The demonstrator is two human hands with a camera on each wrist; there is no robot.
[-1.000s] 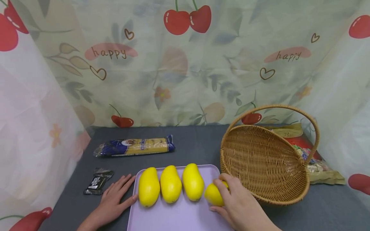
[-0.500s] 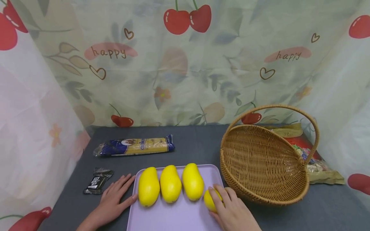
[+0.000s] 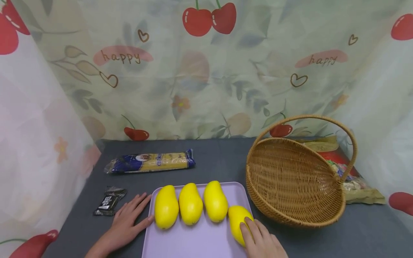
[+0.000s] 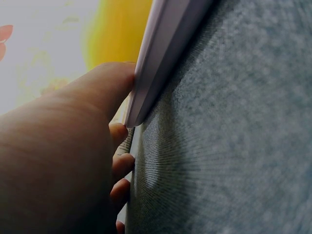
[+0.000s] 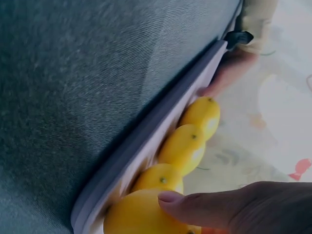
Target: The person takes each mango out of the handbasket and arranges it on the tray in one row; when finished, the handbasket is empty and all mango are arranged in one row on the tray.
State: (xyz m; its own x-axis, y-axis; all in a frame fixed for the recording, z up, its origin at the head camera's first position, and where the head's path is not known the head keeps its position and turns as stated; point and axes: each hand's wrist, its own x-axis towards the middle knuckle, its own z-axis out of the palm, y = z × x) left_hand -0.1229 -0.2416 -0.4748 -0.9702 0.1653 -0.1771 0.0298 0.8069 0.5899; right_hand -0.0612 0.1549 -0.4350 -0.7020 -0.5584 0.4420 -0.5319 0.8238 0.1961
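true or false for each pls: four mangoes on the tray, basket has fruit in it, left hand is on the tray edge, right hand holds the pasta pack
1. Four mangoes lie on the purple tray: true.
2. The wicker basket has fruit in it: false, it shows only bare weave.
3. The left hand touches the tray's left edge: true.
4. The right hand holds the pasta pack: false, its fingers rest on the rightmost mango; the pack lies apart, farther back.
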